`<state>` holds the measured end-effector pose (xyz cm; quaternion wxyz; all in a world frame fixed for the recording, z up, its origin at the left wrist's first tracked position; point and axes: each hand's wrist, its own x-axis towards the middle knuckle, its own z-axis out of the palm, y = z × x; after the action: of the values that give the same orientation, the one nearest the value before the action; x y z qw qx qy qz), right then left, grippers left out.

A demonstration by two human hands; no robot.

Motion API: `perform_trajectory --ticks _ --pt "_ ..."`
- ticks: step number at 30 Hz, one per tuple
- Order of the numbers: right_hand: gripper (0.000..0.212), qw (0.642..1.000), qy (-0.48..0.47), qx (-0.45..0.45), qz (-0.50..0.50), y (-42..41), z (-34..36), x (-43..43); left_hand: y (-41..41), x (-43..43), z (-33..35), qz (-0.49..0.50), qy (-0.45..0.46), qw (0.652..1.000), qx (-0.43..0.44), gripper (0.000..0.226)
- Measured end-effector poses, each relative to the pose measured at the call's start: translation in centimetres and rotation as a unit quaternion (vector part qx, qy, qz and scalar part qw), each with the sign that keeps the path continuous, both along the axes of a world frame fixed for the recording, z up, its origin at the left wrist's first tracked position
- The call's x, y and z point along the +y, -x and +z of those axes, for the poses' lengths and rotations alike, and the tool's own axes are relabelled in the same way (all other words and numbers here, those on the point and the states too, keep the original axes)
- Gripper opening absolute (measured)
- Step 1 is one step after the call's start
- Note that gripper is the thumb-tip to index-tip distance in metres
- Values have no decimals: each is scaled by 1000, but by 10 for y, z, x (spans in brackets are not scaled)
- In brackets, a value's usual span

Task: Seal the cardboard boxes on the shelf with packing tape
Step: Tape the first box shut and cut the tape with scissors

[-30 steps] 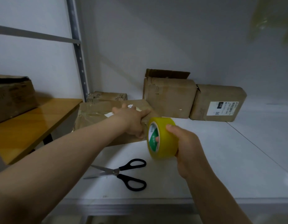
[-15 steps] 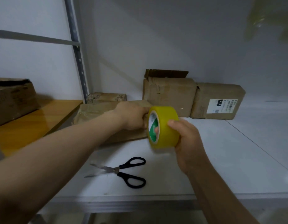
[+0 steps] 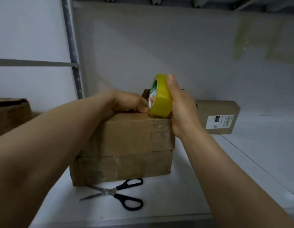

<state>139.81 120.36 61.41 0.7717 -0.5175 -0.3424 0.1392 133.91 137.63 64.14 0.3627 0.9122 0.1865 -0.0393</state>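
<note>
Right hand clamped on tape roll, resting on top box near edge, 3 o'clock end. Left hand pressing lid at 9 o'clock of roll, fingertips touching it. Seam axis not visible.

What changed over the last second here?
The box now sits closer to the shelf's front edge, with its near side against the scissors. The right hand raised the tape roll to the box's top edge, where the left hand rests. The roll stayed gripped, and the labelled box stayed put.
</note>
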Motion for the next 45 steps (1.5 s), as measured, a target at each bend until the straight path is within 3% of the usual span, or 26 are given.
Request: perform_trajectory --ticks 2,4,6,8,10,14,17,20,25,30,33,39,45 --pt "53 999 17 -46 1 0 -3 0 12 -12 14 10 -82 996 14 47" --pt "54 997 14 -70 -9 3 -6 0 24 -21 18 -7 -73 997 5 64" --pt "57 997 -6 -67 -25 6 -9 1 38 -27 12 -29 -38 998 -33 63" --pt "57 998 -22 -55 -39 6 -9 2 48 -28 3 17 -58 996 -60 86" --pt "56 997 -27 -43 -51 6 -8 5 55 -36 1 47 -145 988 -38 102" --pt "77 996 -26 -68 -46 8 -12 12 50 -51 -21 8 -328 944 23 130" --pt "43 997 -22 -64 -20 3 -12 11 40 -43 -26 46 -400 915 13 122" --pt "29 998 -22 -48 -24 1 -11 6 35 -36 -21 36 -390 920 32 125" --pt "29 998 -18 -41 -35 16 -6 -3 31 -30 -22 32 -405 913 37 123" --pt "56 997 24 -50 -54 35 -1 -28 21 -26 -19 72 -416 906 34 110" --pt "43 995 63 -22 -68 39 -23 -55 15 -20 -12 66 -368 926 47 116" --pt "42 996 70 47 -43 40 -64 -62 -2 -25 -6 41 -334 941 46 100" --pt "41 995 72 46 -52 28 -69 -59 -9 -20 -6 40 -333 941 55 119"
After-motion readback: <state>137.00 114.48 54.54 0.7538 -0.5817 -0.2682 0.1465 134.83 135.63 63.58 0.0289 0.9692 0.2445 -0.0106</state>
